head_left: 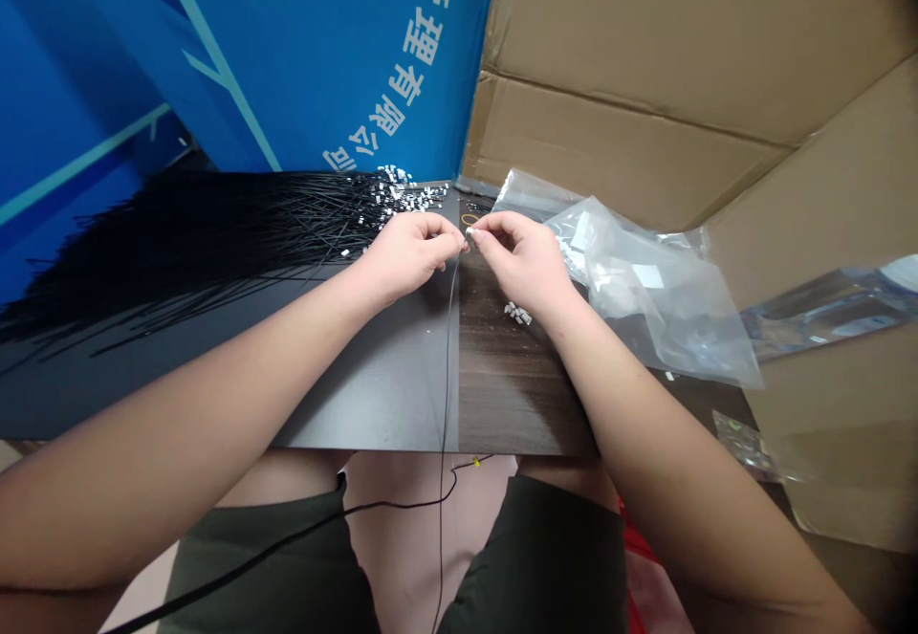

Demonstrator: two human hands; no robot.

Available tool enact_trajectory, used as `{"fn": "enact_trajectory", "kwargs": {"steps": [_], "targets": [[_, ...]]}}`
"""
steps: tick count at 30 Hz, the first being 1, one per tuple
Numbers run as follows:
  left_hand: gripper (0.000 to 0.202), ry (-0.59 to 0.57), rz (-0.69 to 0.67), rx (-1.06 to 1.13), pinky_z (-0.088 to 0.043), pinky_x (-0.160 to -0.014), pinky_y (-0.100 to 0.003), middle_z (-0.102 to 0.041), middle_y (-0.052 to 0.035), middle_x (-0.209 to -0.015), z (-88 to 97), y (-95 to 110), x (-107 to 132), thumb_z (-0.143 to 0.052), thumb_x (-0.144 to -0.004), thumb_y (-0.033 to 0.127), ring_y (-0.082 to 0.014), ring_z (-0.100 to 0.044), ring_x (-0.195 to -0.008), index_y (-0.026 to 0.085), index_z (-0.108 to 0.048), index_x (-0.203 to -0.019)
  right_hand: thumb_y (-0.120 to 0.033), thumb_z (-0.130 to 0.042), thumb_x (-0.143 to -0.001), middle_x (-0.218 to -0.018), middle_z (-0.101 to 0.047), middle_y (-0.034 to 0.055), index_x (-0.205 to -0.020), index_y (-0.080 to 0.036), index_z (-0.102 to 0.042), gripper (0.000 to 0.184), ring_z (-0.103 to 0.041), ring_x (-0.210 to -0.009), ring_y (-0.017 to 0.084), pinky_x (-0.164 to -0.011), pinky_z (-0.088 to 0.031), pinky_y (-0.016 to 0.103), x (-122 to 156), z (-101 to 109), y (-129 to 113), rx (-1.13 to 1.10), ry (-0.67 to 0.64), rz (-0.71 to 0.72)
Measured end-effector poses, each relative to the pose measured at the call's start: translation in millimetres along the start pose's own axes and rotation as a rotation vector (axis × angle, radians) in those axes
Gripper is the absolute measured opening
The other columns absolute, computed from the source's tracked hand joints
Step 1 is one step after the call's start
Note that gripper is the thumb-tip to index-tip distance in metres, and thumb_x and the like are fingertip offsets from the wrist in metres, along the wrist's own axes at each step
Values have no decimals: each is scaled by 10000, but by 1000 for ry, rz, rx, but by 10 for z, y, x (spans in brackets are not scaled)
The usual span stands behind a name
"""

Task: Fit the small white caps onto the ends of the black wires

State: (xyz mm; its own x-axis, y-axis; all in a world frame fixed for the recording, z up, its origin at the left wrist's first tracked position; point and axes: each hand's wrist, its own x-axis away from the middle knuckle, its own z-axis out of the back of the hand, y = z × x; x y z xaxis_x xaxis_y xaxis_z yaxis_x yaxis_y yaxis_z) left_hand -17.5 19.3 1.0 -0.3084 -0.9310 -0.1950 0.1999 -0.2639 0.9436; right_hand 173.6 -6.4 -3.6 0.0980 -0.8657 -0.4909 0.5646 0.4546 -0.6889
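Both forearms reach across the bench (387,395), hands close together. The left hand (408,253) pinches a thin black cable (448,376); the right hand (520,263) grips a tiny white connector (469,232) at its tip.

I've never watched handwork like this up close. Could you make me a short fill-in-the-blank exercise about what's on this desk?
A mass of thin black cords spreads over the ____ side of the tabletop.
The left hand and right hand meet, with a single cord hanging ____ from between them.
A small pile of white pieces lies just below the ____ hand.
The panel behind the cords, printed with white characters, is ____.

Missing words: left; down; right; blue.
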Motion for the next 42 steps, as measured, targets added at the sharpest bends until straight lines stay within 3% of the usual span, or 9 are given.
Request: {"fn": "enact_trajectory", "kwargs": {"steps": [7,13,15,19,25,28,34,42], "targets": [[88,-10,7,-2,-451,-648,-272,-676,-7,-736,-18,28,9,-661,-754,245,-114,-553,-624,174,-712,-751,-301,-649,-954,-937,-783,35,-923,-217,-745,131,-661,-825,187,-845,-530,374,-2,-5,-22,-33,22,-35],[53,-17,28,30,-444,-637,-269,-619,13,-659,-34,50,28,-650,-772,233,-119,-541,-612,193,-679,-753,-376,-705,-915,-848,-745,34,-948,-202,-747,182,-629,-711,152,-696,-520,330,-39,-63,47,-353,17,-277],[44,-17,32,65,-438,-625,-268,-636,5,-688,-37,49,24,-639,-767,226,-116,-537,-608,196,-667,-749,-377,-705,-907,-824,-738,30,-927,-200,-745,183,-615,-691,150,-679,-507,329,-42,-73,68,-352,8,-316],[57,-4,49,112,-426,-596,-271,-691,-18,-784,-33,21,6,-622,-766,226,-105,-526,-594,195,-647,-725,-317,-701,-886,-828,-751,25,-860,-200,-748,128,-614,-720,164,-747,-500,358,-27,-70,52,-141,-7,-232],[51,-15,22,8,-439,-634,-275,-606,23,-696,-32,-22,15,-648,-811,244,-115,-551,-619,199,-650,-787,-347,-684,-909,-814,-727,12,-906,-196,-740,161,-570,-677,137,-685,-479,316,-25,-79,10,-278,7,-262],[54,-42,-14,-23,-441,-651,-281,-598,28,-710,-46,-20,25,-641,-831,246,-117,-566,-634,199,-646,-807,-328,-688,-909,-848,-743,16,-909,-192,-739,146,-584,-703,137,-723,-489,321,-35,-70,30,-268,40,-216],[36,-55,-24,56,-434,-652,-288,-582,28,-663,-57,14,27,-611,-806,191,-119,-537,-616,203,-633,-781,-327,-684,-919,-904,-770,30,-915,-201,-744,139,-646,-795,171,-794,-513,346,-25,-41,10,-205,26,-130],[72,-49,-16,96,-424,-626,-269,-576,31,-631,-56,34,33,-578,-776,145,-109,-522,-586,196,-627,-764,-327,-683,-918,-829,-724,17,-911,-192,-741,147,-593,-743,155,-748,-485,333,-15,-48,-31,-221,2,-153]]}}
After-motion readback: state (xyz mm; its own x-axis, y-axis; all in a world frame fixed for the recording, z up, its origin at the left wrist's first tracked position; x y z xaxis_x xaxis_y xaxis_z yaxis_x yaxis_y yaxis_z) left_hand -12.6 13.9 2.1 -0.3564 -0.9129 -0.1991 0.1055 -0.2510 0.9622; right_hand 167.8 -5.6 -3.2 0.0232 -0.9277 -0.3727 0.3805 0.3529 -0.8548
